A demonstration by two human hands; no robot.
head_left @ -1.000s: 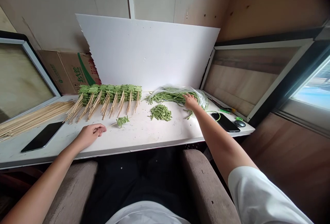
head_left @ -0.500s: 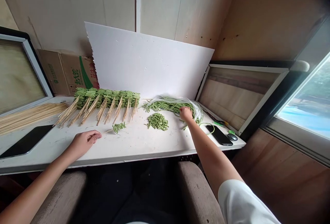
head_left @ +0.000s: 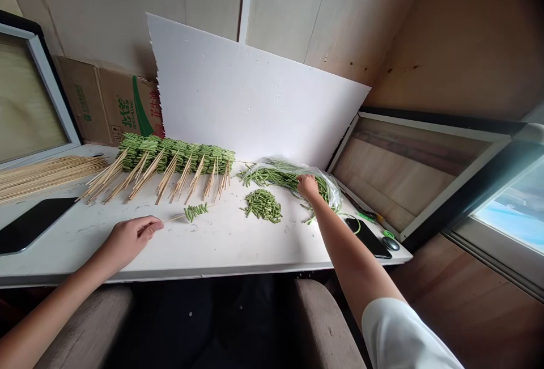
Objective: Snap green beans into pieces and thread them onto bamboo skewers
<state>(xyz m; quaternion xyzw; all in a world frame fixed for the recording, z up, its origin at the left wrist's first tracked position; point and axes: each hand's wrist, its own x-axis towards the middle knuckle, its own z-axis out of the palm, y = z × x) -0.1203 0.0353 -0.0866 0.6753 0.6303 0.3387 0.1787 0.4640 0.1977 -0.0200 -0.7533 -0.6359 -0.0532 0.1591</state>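
Observation:
On the left of the table, my left hand [head_left: 135, 237] is closed, pinching the bare end of a wooden skewer [head_left: 176, 218]. Short green bean pieces [head_left: 196, 212] are threaded side by side along that skewer, and its tip sticks out to the right. My right hand [head_left: 308, 186] reaches to the clear plastic bag [head_left: 334, 189] at the back right. Its fingers are closed at the long green beans [head_left: 280, 177] lying in the bag; the fingertips are partly hidden. Between my hands lies a small heap of cut bean pieces [head_left: 262, 206].
Stacked finished bean skewers [head_left: 178, 155] line the back left, sticks pointing forward. Loose skewers [head_left: 46, 176] and a dark tablet [head_left: 36, 224] lie far left. A phone [head_left: 370, 238] and a mouse [head_left: 390, 243] sit near the right edge. A white board [head_left: 255, 97] stands behind.
The view has tilted and shifted slightly. My left hand still has the skewer, which now lies at a slightly different angle; my right hand stays at the bag of beans.

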